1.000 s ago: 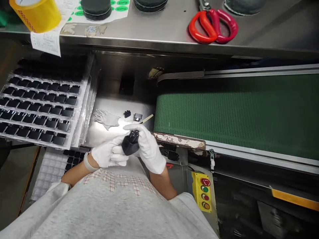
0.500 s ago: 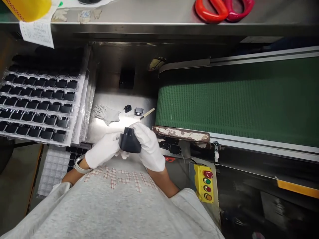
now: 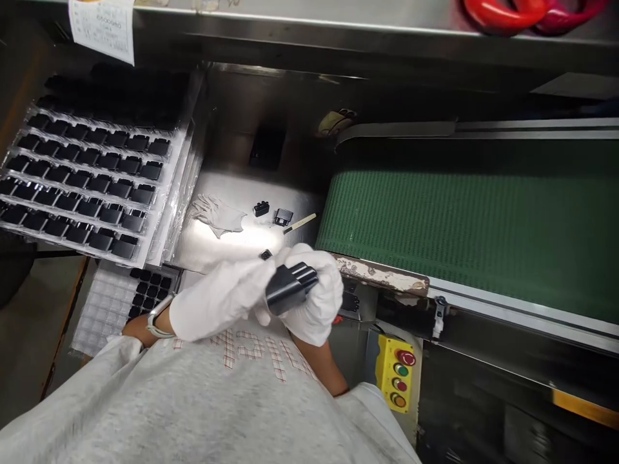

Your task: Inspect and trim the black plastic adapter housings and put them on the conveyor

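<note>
In front of my shirt both hands, in white gloves, hold a black plastic housing [image 3: 289, 289]. It is tilted, with its ridged narrow end pointing to the upper right. My left hand [image 3: 236, 290] grips it from the left, its fingers partly hidden. My right hand [image 3: 322, 293] is closed around the right side and the ridged end. A small black piece [image 3: 265, 255] shows just above the left glove; whether it is held or lies on the table I cannot tell. Two small black parts [image 3: 283, 216] and a pale thin stick [image 3: 300, 223] lie beyond my hands.
Stacked clear trays [image 3: 159, 222] of black parts stand at left, above a lower tray [image 3: 104, 303] with small black pieces. A grey glove [image 3: 220, 216] lies on the metal table [image 3: 213, 248]. The green conveyor [image 3: 435, 225] runs right, with a yellow button box [image 3: 388, 367] below.
The housing has turned from ridged end up to tilted toward the upper right. My right hand has closed further around it, and my left forearm reaches further right. The view has shifted.
</note>
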`<state>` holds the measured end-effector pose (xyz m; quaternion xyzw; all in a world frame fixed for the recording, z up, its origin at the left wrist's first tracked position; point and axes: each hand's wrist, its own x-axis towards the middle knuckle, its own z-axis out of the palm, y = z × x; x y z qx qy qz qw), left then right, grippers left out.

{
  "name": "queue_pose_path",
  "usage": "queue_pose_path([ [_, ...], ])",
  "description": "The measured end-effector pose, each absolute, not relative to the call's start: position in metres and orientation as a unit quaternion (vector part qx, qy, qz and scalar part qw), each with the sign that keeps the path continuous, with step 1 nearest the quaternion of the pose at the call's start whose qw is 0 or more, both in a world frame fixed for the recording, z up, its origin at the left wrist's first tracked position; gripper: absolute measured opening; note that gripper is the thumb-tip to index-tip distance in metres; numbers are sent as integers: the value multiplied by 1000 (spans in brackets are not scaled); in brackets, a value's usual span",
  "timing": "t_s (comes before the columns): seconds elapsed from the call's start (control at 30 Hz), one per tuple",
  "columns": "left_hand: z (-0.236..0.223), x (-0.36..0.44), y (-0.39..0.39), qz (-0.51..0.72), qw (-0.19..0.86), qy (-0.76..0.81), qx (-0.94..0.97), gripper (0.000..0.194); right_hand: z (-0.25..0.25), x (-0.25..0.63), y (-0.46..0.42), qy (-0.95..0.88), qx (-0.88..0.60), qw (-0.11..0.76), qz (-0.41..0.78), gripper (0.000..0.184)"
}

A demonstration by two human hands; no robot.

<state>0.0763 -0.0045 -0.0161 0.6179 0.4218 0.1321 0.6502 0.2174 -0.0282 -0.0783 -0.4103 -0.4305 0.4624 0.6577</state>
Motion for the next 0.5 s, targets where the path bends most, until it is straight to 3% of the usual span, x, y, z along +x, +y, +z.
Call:
queue_pose_path([
  [0.17,-7,79,-3,133,703,424,555,30,-81,219,-31,-428,-430,667,433,24],
  [0.33,-22,77,-1,186,805,383,414,34,-70,223,-25,-451,-548,570,414,27],
  [0.5,-42,70,0,211,884,309,280,41,-60,228,-11,-408,-580,476,520,31],
])
